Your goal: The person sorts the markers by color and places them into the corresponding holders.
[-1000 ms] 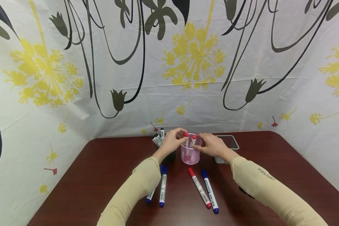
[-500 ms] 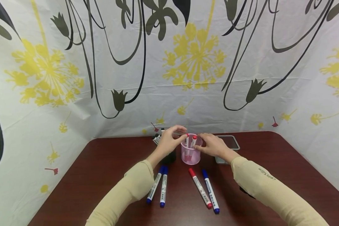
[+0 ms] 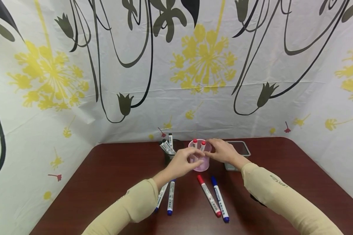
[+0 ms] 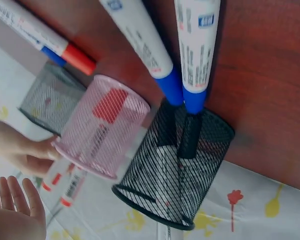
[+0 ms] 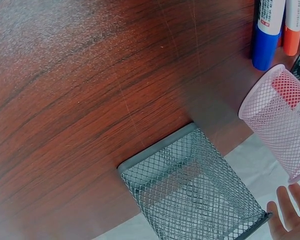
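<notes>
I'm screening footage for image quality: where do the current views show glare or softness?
Right wrist view: pale sheen on the glossy red-brown wood-grain tabletop; left wrist view: soft focus, blurring print on the blue-capped white cylindrical markers; head view: fairly even light, marker print too small to read.

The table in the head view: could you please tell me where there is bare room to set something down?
The table is bare left of the left sleeve, between the left blue markers and red marker, and right of the right sleeve. It is crowded around the pink cup: left hand, right hand, black cup and grey holder.
</notes>
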{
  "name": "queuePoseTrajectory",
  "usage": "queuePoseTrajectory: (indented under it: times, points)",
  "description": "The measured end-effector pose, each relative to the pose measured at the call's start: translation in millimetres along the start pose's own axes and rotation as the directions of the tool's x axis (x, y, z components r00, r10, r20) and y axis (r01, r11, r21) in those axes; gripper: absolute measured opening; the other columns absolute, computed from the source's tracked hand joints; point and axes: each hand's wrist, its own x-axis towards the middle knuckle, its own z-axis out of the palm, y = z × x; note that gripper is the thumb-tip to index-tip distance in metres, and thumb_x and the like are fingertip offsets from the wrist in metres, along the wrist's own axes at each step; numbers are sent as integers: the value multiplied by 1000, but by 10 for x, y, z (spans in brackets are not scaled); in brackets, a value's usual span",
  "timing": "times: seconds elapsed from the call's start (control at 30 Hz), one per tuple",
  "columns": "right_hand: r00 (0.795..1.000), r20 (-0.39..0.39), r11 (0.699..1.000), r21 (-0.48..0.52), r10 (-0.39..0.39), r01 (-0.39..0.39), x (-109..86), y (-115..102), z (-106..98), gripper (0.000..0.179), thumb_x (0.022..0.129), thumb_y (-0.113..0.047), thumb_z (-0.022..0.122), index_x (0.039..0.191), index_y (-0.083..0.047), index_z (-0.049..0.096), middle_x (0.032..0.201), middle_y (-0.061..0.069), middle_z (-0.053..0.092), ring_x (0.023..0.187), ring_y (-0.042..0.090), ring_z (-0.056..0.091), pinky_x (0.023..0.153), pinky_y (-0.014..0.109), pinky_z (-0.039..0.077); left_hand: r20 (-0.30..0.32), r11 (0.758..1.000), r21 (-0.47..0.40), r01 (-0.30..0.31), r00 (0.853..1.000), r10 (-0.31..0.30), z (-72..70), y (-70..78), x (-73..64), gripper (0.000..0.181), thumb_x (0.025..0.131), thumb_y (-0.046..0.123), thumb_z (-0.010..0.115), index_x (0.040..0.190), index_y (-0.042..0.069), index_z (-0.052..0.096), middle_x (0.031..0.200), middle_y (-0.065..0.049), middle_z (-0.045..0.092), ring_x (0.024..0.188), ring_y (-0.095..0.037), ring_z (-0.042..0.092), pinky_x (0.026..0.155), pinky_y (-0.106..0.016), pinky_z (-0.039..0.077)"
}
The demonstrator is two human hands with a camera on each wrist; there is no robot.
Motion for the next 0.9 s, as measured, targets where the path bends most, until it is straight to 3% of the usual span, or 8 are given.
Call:
queuePoseTrajectory:
  times: [0.23, 0.43, 0.7, 0.8, 0.9]
  points:
    - [1000, -7, 1000, 4, 10, -10, 2, -5, 4, 54, 76, -41, 65, 112, -1, 56, 104, 13, 59, 90, 27, 55, 73, 44, 45, 138, 981, 146, -124, 985, 104, 144, 18, -146, 17, 78, 18, 68, 93, 10, 65, 91, 3, 62, 84, -8, 54, 77, -16, 39]
    - [1000, -18, 1000, 3, -2, 2, 3, 4, 1, 56, 77, -42, 65, 112, -1, 56, 105, 14, 59, 92, 28, 55, 74, 45, 45, 293, 933, 277, -228, 945, 144, 232, 36, -242, 19, 81, 26, 64, 96, 15, 64, 91, 8, 60, 80, -4, 51, 73, -10, 36]
    - [1000, -11, 1000, 16, 17, -16, -8, -4, -1, 57, 77, -44, 64, 114, -1, 56, 107, 14, 58, 94, 28, 55, 76, 45, 45, 470, 780, 407, -475, 841, 267, 381, -13, -337, 22, 79, 26, 63, 99, 16, 64, 90, 8, 57, 81, -4, 48, 74, -11, 37]
    - [1000, -9, 1000, 24, 16, -16, -10, -7, 2, 57, 77, -44, 64, 114, -1, 56, 106, 14, 58, 94, 28, 55, 76, 45, 44, 514, 720, 451, -528, 813, 274, 442, -20, -358, 25, 80, 29, 62, 101, 18, 63, 93, 9, 57, 82, -5, 48, 73, -12, 37]
    - [1000, -7, 1000, 25, 12, -12, -10, -1, 9, 57, 77, -44, 64, 114, -1, 55, 106, 14, 58, 93, 28, 55, 76, 45, 44, 548, 686, 468, -558, 792, 270, 491, -10, -367, 25, 80, 31, 62, 102, 19, 63, 95, 11, 57, 83, -5, 47, 72, -13, 37]
